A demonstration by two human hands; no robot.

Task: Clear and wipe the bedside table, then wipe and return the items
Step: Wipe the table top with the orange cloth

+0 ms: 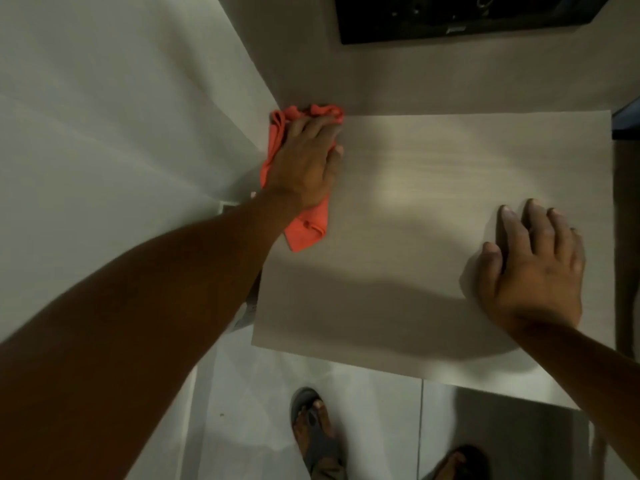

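The bedside table (415,202) has a pale wood-grain top with nothing standing on it. My left hand (304,161) presses an orange-red cloth (308,230) flat against the table's far left corner, fingers pointing at the back wall. The cloth bunches beyond my fingertips and trails out under my wrist. My right hand (533,268) lies flat on the table's near right part, fingers spread, holding nothing. The items from the table are not in view.
A light wall (121,116) runs close along the table's left side. A dark framed panel (467,19) hangs on the back wall above. My sandalled feet (315,434) stand on the pale tiled floor before the table's front edge.
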